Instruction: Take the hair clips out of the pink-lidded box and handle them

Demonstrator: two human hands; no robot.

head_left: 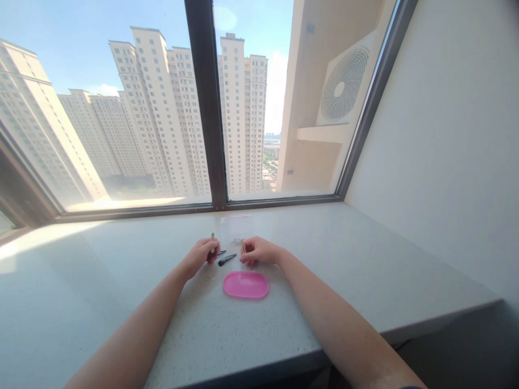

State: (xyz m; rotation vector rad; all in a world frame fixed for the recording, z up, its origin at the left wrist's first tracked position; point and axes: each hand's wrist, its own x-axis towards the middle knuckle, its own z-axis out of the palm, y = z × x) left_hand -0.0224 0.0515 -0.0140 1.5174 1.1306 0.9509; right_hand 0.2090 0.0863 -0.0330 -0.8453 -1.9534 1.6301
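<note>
My left hand (207, 250) is closed round a slim tan stick-like piece (213, 236) whose tip stands up above the fingers; its kind is too small to tell. My right hand (253, 250) pinches another thin tan piece (243, 247), partly hidden by the fingers. Between the hands lies a black snap hair clip (227, 260), with a second dark clip (221, 253) close beside my left fingers. Nearer to me is a pink oval tray (246, 285). Beyond the hands sits a clear plastic container or bag (235, 227) with small greyish bits (235, 241) in or by it.
The pale speckled sill counter (324, 259) ends at a front edge below my forearms. A brown-framed window (219, 108) rises at the back, and a white wall (446, 151) bounds the right side. Outside are tall buildings and an air-conditioner unit (344, 84).
</note>
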